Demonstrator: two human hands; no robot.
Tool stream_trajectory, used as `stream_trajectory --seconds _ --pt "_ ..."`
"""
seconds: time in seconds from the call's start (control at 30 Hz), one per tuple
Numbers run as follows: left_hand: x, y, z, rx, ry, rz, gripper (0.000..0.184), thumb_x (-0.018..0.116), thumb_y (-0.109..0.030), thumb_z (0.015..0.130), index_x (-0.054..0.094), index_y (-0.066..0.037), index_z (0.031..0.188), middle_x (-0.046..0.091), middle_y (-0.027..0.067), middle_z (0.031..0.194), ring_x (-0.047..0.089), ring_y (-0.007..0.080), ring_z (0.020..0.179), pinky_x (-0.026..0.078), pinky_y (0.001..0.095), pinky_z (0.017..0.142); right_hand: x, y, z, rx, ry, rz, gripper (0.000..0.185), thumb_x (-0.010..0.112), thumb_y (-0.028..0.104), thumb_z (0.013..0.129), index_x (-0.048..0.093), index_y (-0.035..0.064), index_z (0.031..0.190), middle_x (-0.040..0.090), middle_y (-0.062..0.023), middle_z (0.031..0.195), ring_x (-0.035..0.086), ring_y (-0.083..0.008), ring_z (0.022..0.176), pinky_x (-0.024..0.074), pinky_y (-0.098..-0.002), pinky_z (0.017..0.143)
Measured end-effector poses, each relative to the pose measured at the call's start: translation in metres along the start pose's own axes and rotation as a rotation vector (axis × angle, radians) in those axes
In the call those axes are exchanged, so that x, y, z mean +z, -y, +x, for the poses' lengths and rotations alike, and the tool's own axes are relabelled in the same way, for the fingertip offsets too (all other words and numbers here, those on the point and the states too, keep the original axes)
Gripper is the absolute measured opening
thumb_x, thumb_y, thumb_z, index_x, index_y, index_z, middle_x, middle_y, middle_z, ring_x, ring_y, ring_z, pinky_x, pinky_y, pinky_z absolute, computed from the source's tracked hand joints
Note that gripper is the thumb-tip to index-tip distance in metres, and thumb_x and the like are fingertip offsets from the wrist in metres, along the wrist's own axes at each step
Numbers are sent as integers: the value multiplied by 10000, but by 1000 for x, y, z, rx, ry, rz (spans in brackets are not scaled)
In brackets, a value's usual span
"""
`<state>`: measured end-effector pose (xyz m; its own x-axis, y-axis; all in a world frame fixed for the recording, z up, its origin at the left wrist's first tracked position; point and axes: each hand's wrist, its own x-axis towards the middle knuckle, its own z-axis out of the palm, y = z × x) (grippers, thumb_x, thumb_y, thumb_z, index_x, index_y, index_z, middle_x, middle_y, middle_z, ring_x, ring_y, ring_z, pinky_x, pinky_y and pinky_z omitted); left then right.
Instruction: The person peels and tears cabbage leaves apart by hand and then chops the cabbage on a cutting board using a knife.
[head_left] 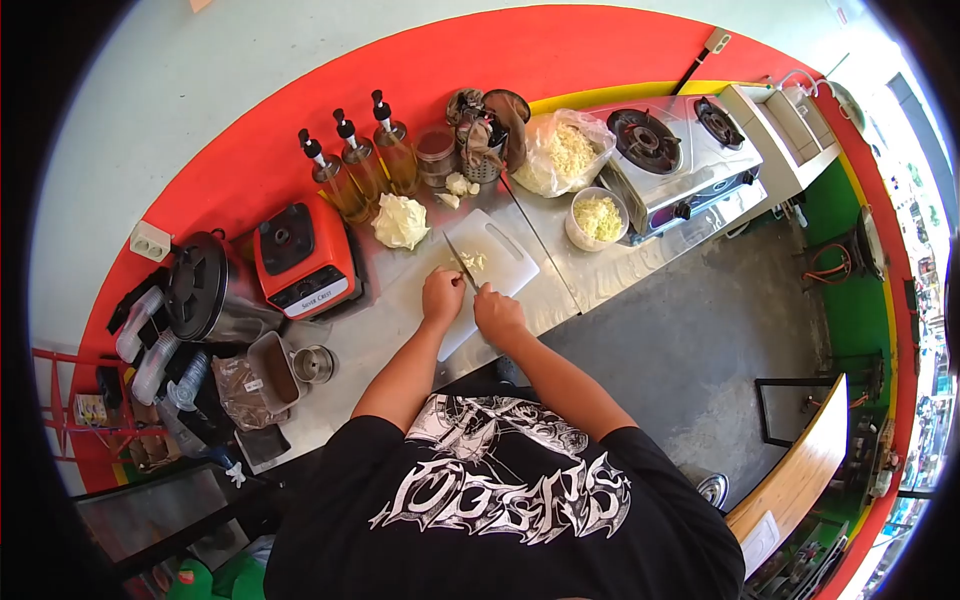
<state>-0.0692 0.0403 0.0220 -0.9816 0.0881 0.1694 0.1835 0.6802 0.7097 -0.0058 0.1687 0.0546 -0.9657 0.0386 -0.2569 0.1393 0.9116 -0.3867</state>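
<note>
My right hand (497, 312) is wrapped round the handle of a kitchen knife (461, 258), its blade pointing away from me over the white cutting board (513, 262). Beside the blade lies a small heap of pale chopped pieces (474, 262), probably cabbage. My left hand (443, 296) is closed at the left of the knife, fingertips curled close to the blade; whatever they hold is too small to make out. Just beyond the board sits a pale cabbage head (400, 222), with smaller pale chunks (460, 186) further back.
Three pump bottles (395, 158) stand along the red wall, left of a lidded jar (436, 150). A red blender base (305, 258) is at left. Rightward are a bag of shredded cabbage (566, 150), a tub of shreds (598, 217) and a gas stove (680, 150).
</note>
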Motion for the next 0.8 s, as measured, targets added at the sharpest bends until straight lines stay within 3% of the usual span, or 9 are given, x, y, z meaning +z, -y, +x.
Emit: stream_trajectory --seconds 0.2,0.27,0.47,0.57,0.7,0.77,0.8 --pt "-6 9 0 66 41 -12 94 685 -86 805 757 -32 833 696 183 884 676 374 842 540 444 753 8 9 -23 44 -3 8 305 465 313 1037 517 12 1035 725 -234 856 727 -411 809 579 -506 728" --pt "-9 6 -1 -82 74 -77 97 700 -92 813 770 -51 865 720 175 881 698 357 829 551 427 750 11 8 -25 64 15 0 307 467 313 1037 524 11 1032 725 -235 856 727 -411 810 579 -506 727" --pt "-13 3 0 -194 124 -89 106 722 -109 813 774 -66 895 732 157 849 715 342 815 560 419 753 5 13 -6 37 -40 -33 283 464 298 1033 510 20 1030 733 -213 858 736 -382 797 589 -470 723" --pt "-12 8 1 -123 107 -62 113 736 -91 804 771 -36 896 732 174 817 726 312 771 561 381 741 0 17 -5 28 -46 -15 299 462 306 1038 505 10 1032 722 -246 858 722 -422 815 574 -512 740" --pt "-9 9 1 -150 115 -48 99 721 -82 798 769 -38 872 725 178 833 712 338 788 556 408 732 16 22 -30 101 -9 6 301 453 307 1041 496 9 1042 719 -255 872 717 -434 832 570 -516 745" --pt "-9 11 -3 33 42 -6 88 700 -74 783 760 -37 836 705 187 852 685 372 813 546 442 734 21 22 -29 151 25 3 303 442 314 1045 486 14 1054 717 -254 885 715 -434 845 568 -515 754" --pt "-9 12 -3 25 39 -12 88 700 -74 783 760 -37 836 705 187 852 685 372 813 546 442 734 19 21 -24 148 31 -6 303 442 314 1045 486 14 1054 717 -254 885 715 -434 845 568 -515 754"
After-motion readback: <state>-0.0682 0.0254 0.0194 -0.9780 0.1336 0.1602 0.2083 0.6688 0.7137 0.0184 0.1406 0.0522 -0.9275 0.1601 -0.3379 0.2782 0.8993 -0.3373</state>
